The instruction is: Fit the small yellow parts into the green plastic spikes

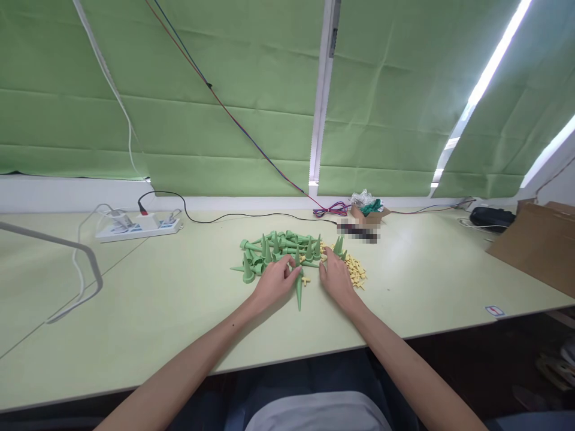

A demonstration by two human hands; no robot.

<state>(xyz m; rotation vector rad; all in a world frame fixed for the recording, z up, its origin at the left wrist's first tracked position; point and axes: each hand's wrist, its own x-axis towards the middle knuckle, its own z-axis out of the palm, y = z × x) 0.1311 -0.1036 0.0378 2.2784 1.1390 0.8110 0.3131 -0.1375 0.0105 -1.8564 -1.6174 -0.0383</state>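
Note:
My left hand [277,279] is closed, its thumb and fingers pinching a green plastic spike [299,294] whose pointed end faces me. Behind it lies a pile of green spikes [256,258], some standing tip up on their round caps, others on their sides. My right hand [336,276] rests palm down at the left side of a heap of small yellow plastic pieces [356,273]. Its thumb and index finger look apart; the other fingertips are partly hidden. Just beyond it stand a few green spikes [339,244]. One loose yellow piece [306,281] lies between my hands.
A power strip [139,227] with plugs and cables sits at the back left, near a grey bent tube [92,263]. Toward the back are coiled wires [331,209] and a small open carton [369,215]. A black case [492,218] and cardboard box [534,245] stand right.

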